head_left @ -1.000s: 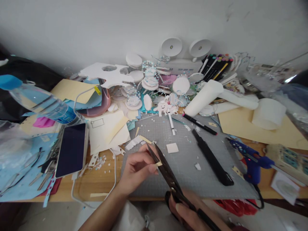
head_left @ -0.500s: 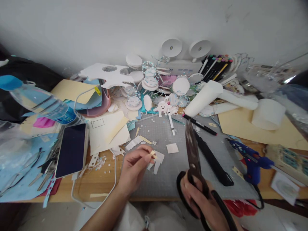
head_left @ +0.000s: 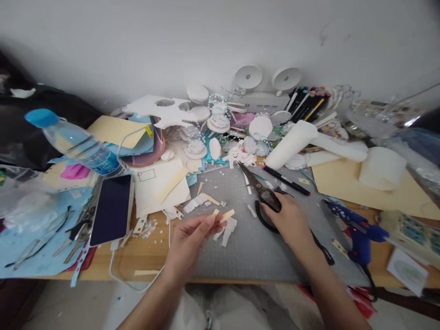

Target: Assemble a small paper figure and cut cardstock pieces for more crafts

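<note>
My left hand (head_left: 194, 236) pinches a small strip of cream paper (head_left: 227, 214) between thumb and fingertips, just over the grey cutting mat (head_left: 240, 256). Scraps of white paper (head_left: 227, 233) lie right under those fingers. To the right, my right hand (head_left: 290, 217) is on the black handles of a pair of scissors (head_left: 256, 183), low at the mat. Their blades are closed together and point away to the upper left, towards a white cutout with a smiling face (head_left: 235, 156). The palm side of that hand is hidden.
A phone (head_left: 112, 210) and a water bottle (head_left: 79, 149) stand at the left. A blue glue gun (head_left: 357, 229) and a power strip (head_left: 409, 233) are at the right. White foam rolls (head_left: 292, 144), a black marker (head_left: 287, 181) and bead-trimmed discs (head_left: 218, 119) crowd the back.
My right hand has moved forward and brought the scissors from a raised position down to the mat. The left hand stays in place, and more of the cream strip shows. The view has shifted slightly.
</note>
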